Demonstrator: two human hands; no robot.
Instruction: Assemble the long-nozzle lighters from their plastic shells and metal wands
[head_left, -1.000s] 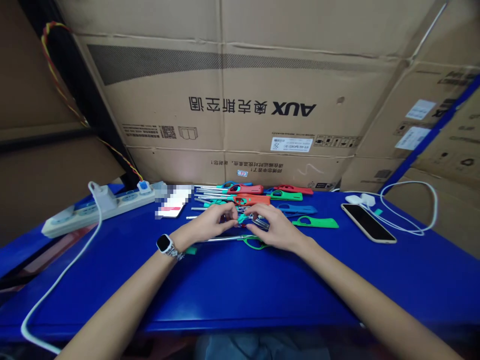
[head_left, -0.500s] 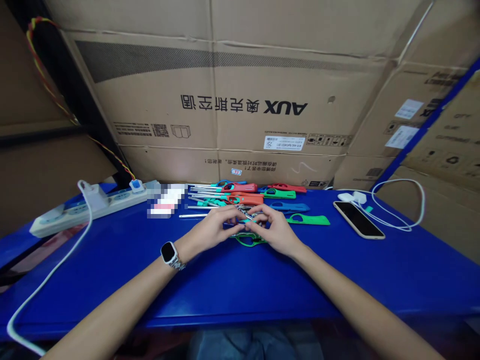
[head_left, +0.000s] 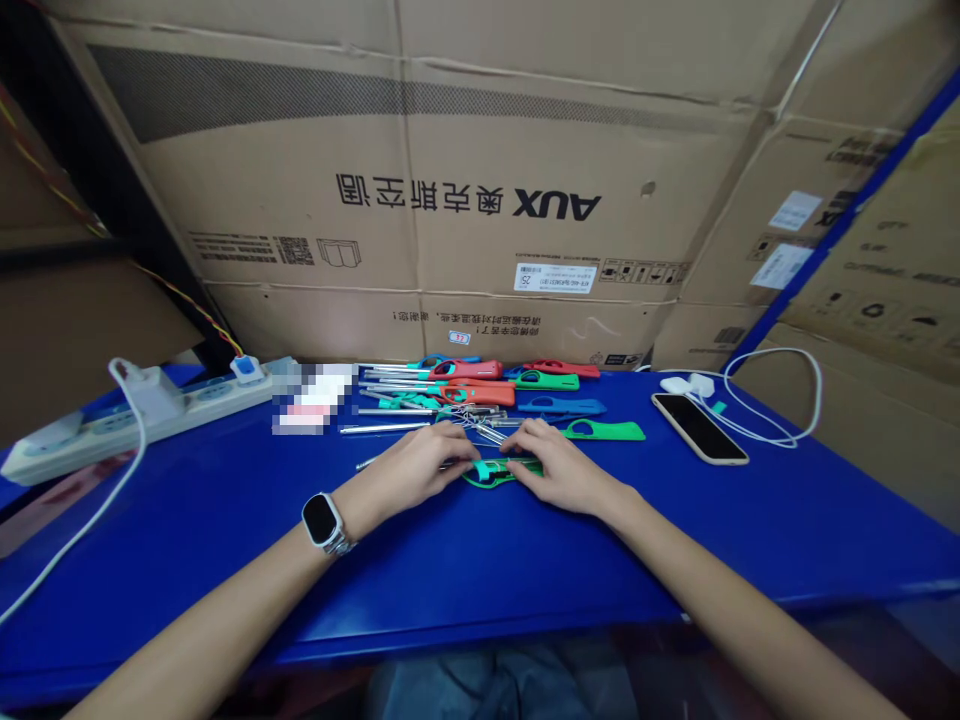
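Both my hands rest on the blue table (head_left: 487, 570), meeting over a green long-neck lighter handle (head_left: 501, 471) with a metal tube running left under my fingers. My left hand (head_left: 420, 468), a smartwatch on its wrist, pinches the handle's left end. My right hand (head_left: 559, 468) presses its fingers down on the right end. Just behind them lies a pile of red, green and blue lighters (head_left: 480, 385) with metal tubes. A loose green handle shell (head_left: 604, 431) and a blue one (head_left: 561, 406) lie to the right.
A phone (head_left: 699, 428) with a white charger cable (head_left: 772, 400) lies at the right. A white power strip (head_left: 135, 405) sits at the left edge, its cable trailing forward. Large cardboard boxes (head_left: 450, 190) wall off the back of the table.
My hands have come down from just above the table and now press the green lighter handle flat against it. The view has shifted slightly to the right.
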